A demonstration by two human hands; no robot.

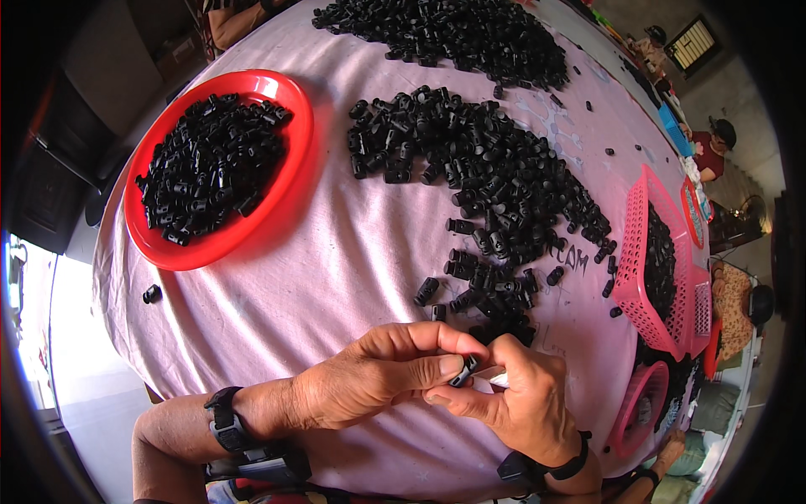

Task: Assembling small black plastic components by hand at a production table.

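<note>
At the near side of the table my left hand (pixel 386 374) pinches a small black plastic cord lock (pixel 463 370) between thumb and forefinger. My right hand (pixel 516 395) is closed right beside it, with its thumb close to the cord lock. Between the right fingers shows a thin whitish piece (pixel 497 378); its kind I cannot make out. Just beyond both hands spreads a loose pile of black cord locks (pixel 495 176). To the left, a red plastic plate (pixel 304 143) holds a heap of the same parts.
Another big black heap (pixel 453 34) lies at the far side. A pink basket (pixel 634 277) with black parts stands at the right, near a round pink basket (pixel 625 420). One loose cord lock (pixel 151 294) lies at the left on the pink cloth (pixel 252 336). Other people sit around the table.
</note>
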